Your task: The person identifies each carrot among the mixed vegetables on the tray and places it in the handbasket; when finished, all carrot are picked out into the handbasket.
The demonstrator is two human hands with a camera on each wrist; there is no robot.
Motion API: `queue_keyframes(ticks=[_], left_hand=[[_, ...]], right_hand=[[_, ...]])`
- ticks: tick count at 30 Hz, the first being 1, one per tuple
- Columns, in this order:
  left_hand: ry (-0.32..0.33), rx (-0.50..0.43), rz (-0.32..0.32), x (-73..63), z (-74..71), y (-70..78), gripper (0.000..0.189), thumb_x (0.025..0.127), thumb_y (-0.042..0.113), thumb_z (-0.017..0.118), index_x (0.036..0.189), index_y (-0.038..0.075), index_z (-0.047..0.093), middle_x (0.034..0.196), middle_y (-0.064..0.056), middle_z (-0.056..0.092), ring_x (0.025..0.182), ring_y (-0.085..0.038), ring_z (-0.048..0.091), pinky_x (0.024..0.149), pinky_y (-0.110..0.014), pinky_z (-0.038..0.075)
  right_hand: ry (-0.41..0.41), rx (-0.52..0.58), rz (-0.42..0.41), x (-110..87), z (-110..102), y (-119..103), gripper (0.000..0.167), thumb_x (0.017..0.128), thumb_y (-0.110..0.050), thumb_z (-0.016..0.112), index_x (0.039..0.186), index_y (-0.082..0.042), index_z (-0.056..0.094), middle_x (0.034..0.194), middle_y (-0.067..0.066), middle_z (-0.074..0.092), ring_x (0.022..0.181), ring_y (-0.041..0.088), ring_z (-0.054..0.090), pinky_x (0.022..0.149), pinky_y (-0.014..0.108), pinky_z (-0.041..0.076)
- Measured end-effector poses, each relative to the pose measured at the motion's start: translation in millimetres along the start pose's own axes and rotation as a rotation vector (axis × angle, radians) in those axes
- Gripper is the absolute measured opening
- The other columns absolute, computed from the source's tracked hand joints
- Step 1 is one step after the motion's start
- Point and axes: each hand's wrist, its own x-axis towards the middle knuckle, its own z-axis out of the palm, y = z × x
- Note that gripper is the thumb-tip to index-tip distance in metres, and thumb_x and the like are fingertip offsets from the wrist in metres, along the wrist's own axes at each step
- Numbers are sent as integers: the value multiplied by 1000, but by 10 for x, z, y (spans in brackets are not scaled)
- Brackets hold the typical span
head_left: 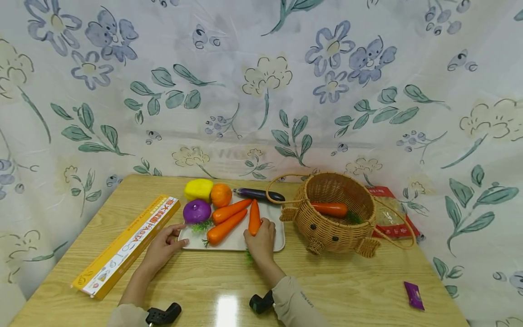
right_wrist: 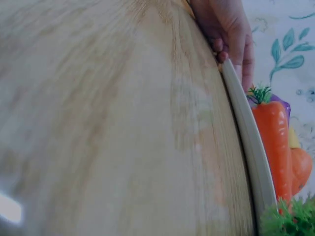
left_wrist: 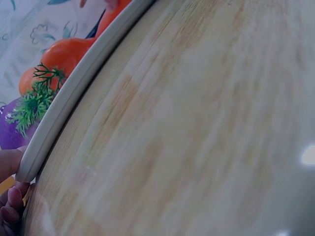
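On the white tray (head_left: pixel 273 229) lie several toy vegetables. My right hand (head_left: pixel 263 240) grips an orange carrot (head_left: pixel 254 218) on the tray's right part; its green leaves (right_wrist: pixel 290 219) show in the right wrist view. My left hand (head_left: pixel 161 247) holds the tray's front left corner, thumb (left_wrist: pixel 9 162) on the rim and fingers below it. Left of the held carrot are two more carrots, a front one (head_left: pixel 226 228) and a rear one (head_left: pixel 231 211). A purple onion (head_left: pixel 197 211), an orange pumpkin-like piece (head_left: pixel 221 195), a yellow piece (head_left: pixel 198 189) and an eggplant (head_left: pixel 261 194) lie behind.
A wicker basket (head_left: pixel 323 231) with a pig face and two loop handles stands right of the tray, a carrot (head_left: pixel 330 209) inside. Behind it lies a red packet (head_left: pixel 392 213). A pasta box (head_left: pixel 130 245) lies at left, a small purple packet (head_left: pixel 414 295) at right.
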Motion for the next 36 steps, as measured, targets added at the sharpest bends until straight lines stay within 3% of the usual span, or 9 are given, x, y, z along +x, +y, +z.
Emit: queue_keyframes(ticks=[6, 21, 28, 36], left_hand=[[4, -2, -2, 0, -1, -5, 50, 93, 21, 70, 137, 2, 55, 116, -15, 51, 83, -9, 43, 70, -23, 38], [-2, -8, 11, 2, 19, -19, 50, 93, 21, 70, 137, 1, 55, 114, -14, 50, 83, -10, 43, 69, -22, 37], [6, 12, 19, 8, 5, -19, 48, 94, 21, 69, 136, 2, 56, 113, -13, 51, 83, -9, 43, 70, -22, 37], [7, 14, 24, -5, -7, -17, 50, 93, 21, 70, 136, 1, 55, 115, -15, 52, 84, -10, 43, 70, -22, 37]], right_hand=[[18, -29, 3, 29, -41, 28, 49, 74, -7, 77, 118, 6, 58, 107, 20, 52, 102, 35, 51, 90, 48, 43], [84, -19, -9, 1, -68, 86, 43, 78, -9, 79, 116, 2, 63, 103, 16, 55, 96, 31, 52, 81, 43, 42], [161, 14, -86, -57, -136, 130, 41, 72, -3, 76, 111, 3, 67, 96, 15, 58, 87, 29, 56, 80, 43, 42], [104, 130, -85, -133, -277, 115, 45, 72, -1, 76, 116, 3, 66, 104, 14, 59, 91, 26, 56, 81, 39, 43]])
